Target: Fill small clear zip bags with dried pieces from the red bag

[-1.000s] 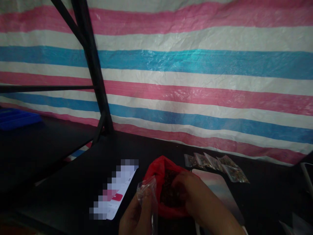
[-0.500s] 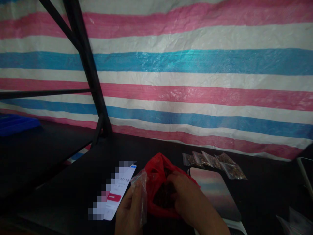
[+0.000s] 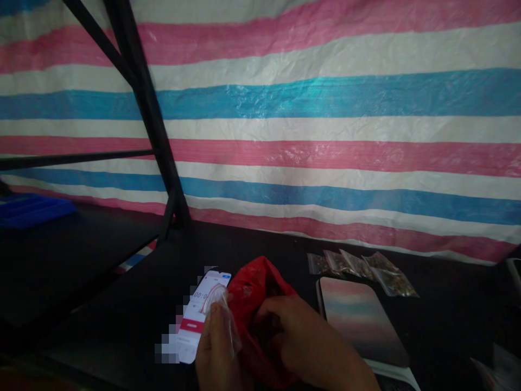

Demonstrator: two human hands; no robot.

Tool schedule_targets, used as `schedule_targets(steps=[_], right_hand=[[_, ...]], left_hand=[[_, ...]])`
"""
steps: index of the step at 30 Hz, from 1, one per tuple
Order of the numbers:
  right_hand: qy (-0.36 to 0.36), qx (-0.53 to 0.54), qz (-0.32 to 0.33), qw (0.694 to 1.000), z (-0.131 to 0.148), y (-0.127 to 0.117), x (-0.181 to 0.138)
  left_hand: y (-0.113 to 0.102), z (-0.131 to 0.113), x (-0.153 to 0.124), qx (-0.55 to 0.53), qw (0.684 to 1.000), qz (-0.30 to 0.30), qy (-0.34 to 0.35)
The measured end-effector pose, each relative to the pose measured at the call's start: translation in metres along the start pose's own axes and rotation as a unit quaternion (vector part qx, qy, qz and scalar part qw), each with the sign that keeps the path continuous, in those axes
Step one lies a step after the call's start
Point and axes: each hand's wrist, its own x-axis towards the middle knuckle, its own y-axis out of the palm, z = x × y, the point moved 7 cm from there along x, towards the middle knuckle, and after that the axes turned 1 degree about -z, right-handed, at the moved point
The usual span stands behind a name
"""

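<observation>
From left to right, near the lit phone (image 3: 195,326), a small clear bag (image 3: 223,315) is being pinched upright by the left hand (image 3: 215,353), while the right hand (image 3: 301,342) is being curled, apparently gripping dark contents, inside the red bag (image 3: 252,293); the clear mouth is best being kept wide.

Table (image 3: 122,315), near edge, middle: bag (image 3: 254,288), right hand (image 3: 297,336) reaching into it, left hand (image 3: 215,353) touching its left side and holding a small pouch (image 3: 222,309). Phone (image 3: 199,320) just left of the bag. Flat scale (image 3: 360,320) right of the bag. Row of packets (image 3: 362,266) behind the scale, near the back edge. Tray (image 3: 32,209) at far left.
</observation>
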Motion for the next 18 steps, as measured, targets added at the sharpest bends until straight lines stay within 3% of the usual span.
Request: schedule_targets(steps=[7, 11, 15, 18], right_hand=[[-0.008, 0.09, -0.018, 0.996, -0.008, -0.005, 0.003], [-0.024, 0.126, -0.044, 0.991, -0.012, -0.015, 0.005], [-0.016, 0.124, -0.063, 0.99, -0.017, -0.025, 0.004], [-0.01, 0.121, -0.069, 0.99, -0.022, -0.029, 0.004]], left_hand=[[-0.006, -0.002, 0.001, 0.134, 0.99, -0.039, 0.018], [0.004, -0.011, 0.004, 0.184, 0.982, 0.013, 0.039], [0.003, -0.023, 0.013, 0.256, 0.956, 0.042, 0.136], [-0.002, -0.033, 0.016, 0.337, 0.907, 0.029, 0.25]])
